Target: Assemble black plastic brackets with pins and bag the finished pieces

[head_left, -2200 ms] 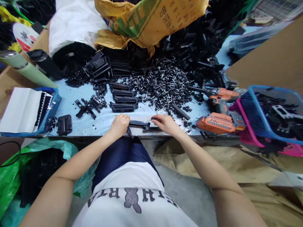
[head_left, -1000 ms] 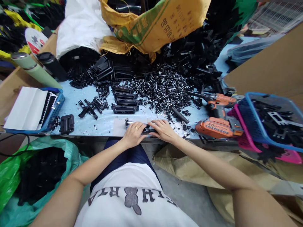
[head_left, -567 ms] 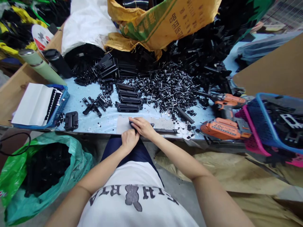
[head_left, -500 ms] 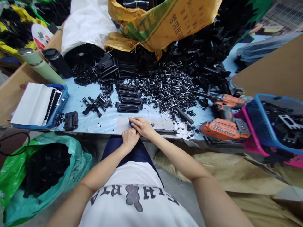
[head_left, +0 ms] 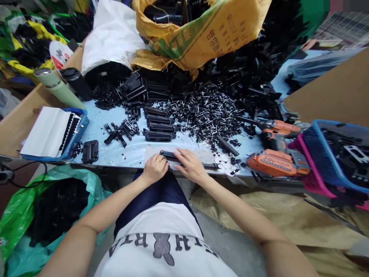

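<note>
At the table's front edge, a long black plastic part (head_left: 170, 154) lies on a grey board (head_left: 152, 151). My left hand (head_left: 156, 168) is closed at the part's left end, around a small dark piece that I cannot make out; a ring shows on one finger. Over the right end of the part, my right hand (head_left: 190, 165) has its fingers spread, touching or just above it. Beyond the board, several black assembled parts (head_left: 160, 127) lie stacked in a row. To their right spreads a heap of small black pieces with silver pins (head_left: 210, 111).
An orange cordless drill (head_left: 272, 163) lies right of the board, beside a blue basket (head_left: 325, 154). At left are another blue basket (head_left: 83, 129), a green bottle (head_left: 62, 90) and a black cup (head_left: 77, 84). A yellow sack (head_left: 201, 46) stands at the back.
My hands have moved apart. The right hand has shifted right and opened its fingers, uncovering the long black part. The whole view has shifted slightly.
</note>
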The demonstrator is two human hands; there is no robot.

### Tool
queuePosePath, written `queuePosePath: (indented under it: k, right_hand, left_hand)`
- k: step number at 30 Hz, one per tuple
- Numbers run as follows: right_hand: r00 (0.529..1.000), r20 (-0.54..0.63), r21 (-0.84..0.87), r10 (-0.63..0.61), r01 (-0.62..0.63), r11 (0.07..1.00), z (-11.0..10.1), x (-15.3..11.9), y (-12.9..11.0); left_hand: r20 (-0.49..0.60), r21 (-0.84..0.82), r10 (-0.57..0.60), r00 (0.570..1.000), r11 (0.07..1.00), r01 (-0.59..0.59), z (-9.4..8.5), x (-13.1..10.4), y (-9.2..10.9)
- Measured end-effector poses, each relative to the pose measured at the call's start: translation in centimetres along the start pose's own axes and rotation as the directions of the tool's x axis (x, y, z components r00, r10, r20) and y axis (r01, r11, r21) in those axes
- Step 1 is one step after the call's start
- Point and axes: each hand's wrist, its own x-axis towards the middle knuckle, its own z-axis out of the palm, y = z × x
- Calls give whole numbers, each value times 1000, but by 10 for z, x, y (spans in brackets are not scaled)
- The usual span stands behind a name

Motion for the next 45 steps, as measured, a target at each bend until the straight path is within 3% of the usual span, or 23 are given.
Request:
queuePosePath:
  k: [1,3,5,10,13,17,20,22,25,26,28,29,31,32,34,37,40,42,45]
  right_hand:
    - [998,-44,-44,52,-54,998,-4,-13,10]
    - [984,-85,-143,155,-166,976,-10,-37,30]
    - [978,-44,-227,202,-207,952,-13,-51,48]
    - [966,31,-289,256,-237,928,-22,-41,58]
    - [971,106,-205,213,-189,960,-33,-27,46]
    - [971,187,-130,147,-123,984,-58,-14,25]
    - [987,157,74,32,-44,996,-84,-11,6]
    - [989,119,333,-94,49,942,-97,-12,-13]
    - [968,33,719,-249,150,678,-94,-14,-51]
    - [972,-21,797,-236,159,582,-85,-14,-65]
    - [988,-151,858,-32,147,493,-61,-7,-89]
    - [966,-213,856,148,112,505,-47,-2,-97]
    - [825,-311,828,471,-9,561,-20,15,-102]
    - [749,-346,807,566,-70,586,-8,24,-97]
    - [680,-405,743,611,-144,653,8,41,-74]
    - [672,-468,577,574,-260,774,15,45,-18]
    - [586,-492,446,644,-466,765,12,18,32]
    - [632,-467,323,619,-530,784,12,-7,48]
    - [761,-414,119,499,-498,859,17,-34,47]
  left_hand:
    - [-23,10,134,991,991,-134,-1,5,-5]
    - [1,17,371,929,929,-371,-1,21,-12]
    - [72,11,467,881,883,-469,2,41,-12]
    - [163,-38,293,942,956,-290,1,71,-4]
    - [136,-88,210,968,976,-199,-3,67,-6]
    - [78,-68,174,982,983,-168,-15,50,-14]
    - [21,-172,294,956,943,-286,-41,28,-9]
    - [-60,-351,407,911,846,-401,-64,9,2]
    - [-211,-596,415,885,663,-453,-88,-18,30]
    - [-274,-644,371,887,614,-455,-91,-24,39]
    - [-429,-677,218,877,564,-472,-89,-29,55]
    - [-509,-663,138,850,567,-489,-85,-30,61]
    - [-622,-574,81,779,629,-524,-72,-26,66]
    - [-648,-505,106,754,681,-530,-64,-22,65]
    - [-621,-351,194,760,797,-491,-48,-11,55]
    - [-415,-129,244,877,938,-322,-27,12,22]
    - [-119,8,185,975,983,-185,-12,38,-18]
    - [-10,55,129,992,990,-129,-4,51,-36]
    - [-10,119,18,1000,993,-16,7,60,-38]
